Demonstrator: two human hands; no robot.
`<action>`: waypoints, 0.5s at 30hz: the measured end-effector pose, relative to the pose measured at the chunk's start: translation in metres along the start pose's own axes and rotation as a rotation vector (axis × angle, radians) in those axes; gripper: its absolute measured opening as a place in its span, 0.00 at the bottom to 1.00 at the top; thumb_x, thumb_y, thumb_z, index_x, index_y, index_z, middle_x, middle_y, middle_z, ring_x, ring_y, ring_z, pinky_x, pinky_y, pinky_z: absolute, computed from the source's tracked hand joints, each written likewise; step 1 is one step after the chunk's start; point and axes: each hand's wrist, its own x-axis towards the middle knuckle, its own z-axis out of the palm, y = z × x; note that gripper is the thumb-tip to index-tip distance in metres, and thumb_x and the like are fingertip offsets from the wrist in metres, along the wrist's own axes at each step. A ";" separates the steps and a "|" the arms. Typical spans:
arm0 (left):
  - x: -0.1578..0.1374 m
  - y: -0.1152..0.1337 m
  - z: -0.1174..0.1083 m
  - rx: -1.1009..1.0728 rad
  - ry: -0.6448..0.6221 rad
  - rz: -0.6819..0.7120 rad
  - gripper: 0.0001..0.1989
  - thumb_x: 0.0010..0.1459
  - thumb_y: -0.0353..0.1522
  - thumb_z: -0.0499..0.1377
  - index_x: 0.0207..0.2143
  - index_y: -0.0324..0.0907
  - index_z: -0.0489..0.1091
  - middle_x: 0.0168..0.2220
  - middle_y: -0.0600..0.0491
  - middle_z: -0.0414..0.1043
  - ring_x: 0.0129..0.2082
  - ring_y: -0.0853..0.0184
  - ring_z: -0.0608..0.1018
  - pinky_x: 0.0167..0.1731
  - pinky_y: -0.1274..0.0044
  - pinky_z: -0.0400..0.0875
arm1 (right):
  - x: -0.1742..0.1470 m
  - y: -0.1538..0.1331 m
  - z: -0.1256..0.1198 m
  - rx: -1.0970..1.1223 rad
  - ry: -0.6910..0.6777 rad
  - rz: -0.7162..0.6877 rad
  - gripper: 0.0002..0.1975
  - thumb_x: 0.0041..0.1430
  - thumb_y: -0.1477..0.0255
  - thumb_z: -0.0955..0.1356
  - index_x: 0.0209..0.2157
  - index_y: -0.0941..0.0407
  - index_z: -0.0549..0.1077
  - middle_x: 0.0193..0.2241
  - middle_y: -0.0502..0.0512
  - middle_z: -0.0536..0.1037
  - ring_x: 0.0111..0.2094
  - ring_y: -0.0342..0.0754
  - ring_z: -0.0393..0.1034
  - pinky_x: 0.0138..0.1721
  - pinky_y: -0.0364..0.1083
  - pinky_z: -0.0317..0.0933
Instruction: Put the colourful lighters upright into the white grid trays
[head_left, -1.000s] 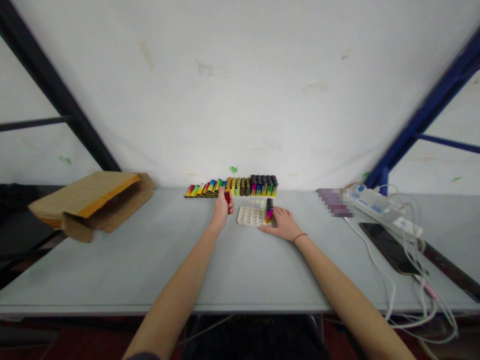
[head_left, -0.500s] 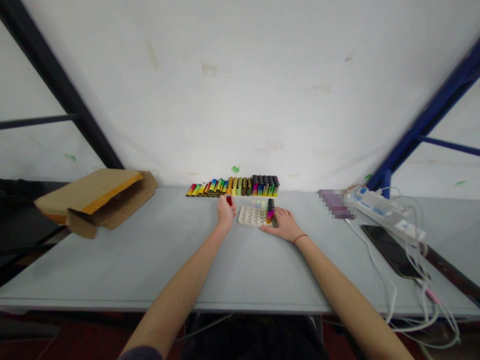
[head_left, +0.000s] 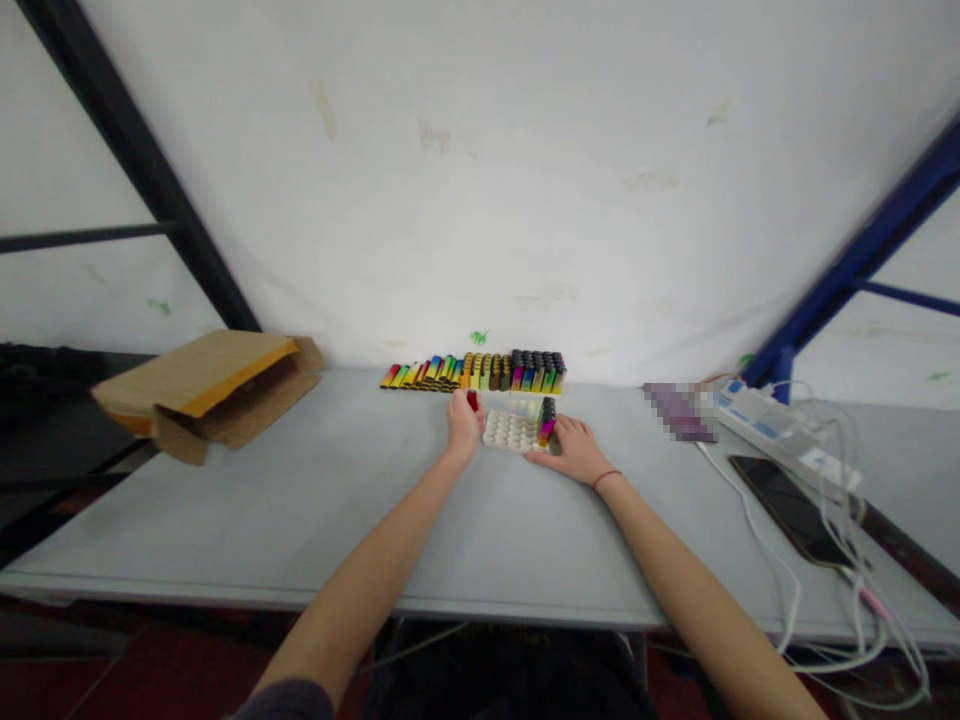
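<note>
My left hand (head_left: 465, 425) is closed around a red lighter (head_left: 472, 400), whose end shows above the fingers. It is just left of a white tray (head_left: 501, 433) full of round holes. At the tray's right end stands a row of lighters (head_left: 547, 424) with black tops and pink-to-yellow bodies. My right hand (head_left: 577, 452) holds that end, its thumb along the front edge and its fingers beside the row. Behind the tray, more black-topped lighters (head_left: 538, 372) stand upright in a block. Left of them are yellowish lighter bodies (head_left: 486, 372) and a pile of colourful ones lying down (head_left: 424, 374).
An open cardboard box (head_left: 217, 385) lies on the left of the grey table (head_left: 360, 500). To the right are a black phone (head_left: 787, 510), a blurred purple item (head_left: 679, 412), a white power strip (head_left: 787, 435) and tangled white cables (head_left: 757, 540). A wall stands behind.
My left hand has moved slightly right, closer to the tray, with the red lighter in it. My right hand stays at the tray's end. The whole view has shifted a little.
</note>
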 end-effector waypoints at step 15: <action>-0.023 -0.027 0.012 0.532 -0.585 0.681 0.14 0.60 0.43 0.59 0.40 0.42 0.73 0.41 0.47 0.74 0.41 0.63 0.75 0.41 0.73 0.72 | 0.000 -0.003 -0.002 0.011 0.002 -0.005 0.35 0.57 0.48 0.71 0.58 0.55 0.69 0.58 0.65 0.73 0.60 0.61 0.66 0.59 0.58 0.56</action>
